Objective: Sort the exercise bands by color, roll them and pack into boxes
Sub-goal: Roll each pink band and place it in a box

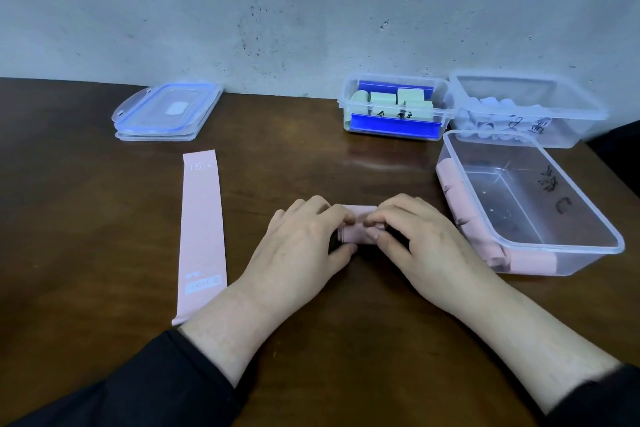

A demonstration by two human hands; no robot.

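A pink band roll (pixel 358 230) lies on the dark wooden table (pixel 311 163) at the centre, mostly covered by my fingers. My left hand (pixel 304 239) grips its left end and my right hand (pixel 415 239) grips its right end, fingertips pressed on the roll. A flat pink band (pixel 201 229) lies stretched out lengthwise to the left. At the right stands a clear box (pixel 561 246) with pink rolls (pixel 460 204) along its left and near walls.
A clear box with pale green rolls (pixel 394 107) and blue clips sits at the back. Beside it a clear box with white-blue rolls (pixel 526 111) touches the wall. Stacked clear lids with blue seals (pixel 166 113) lie at the back left.
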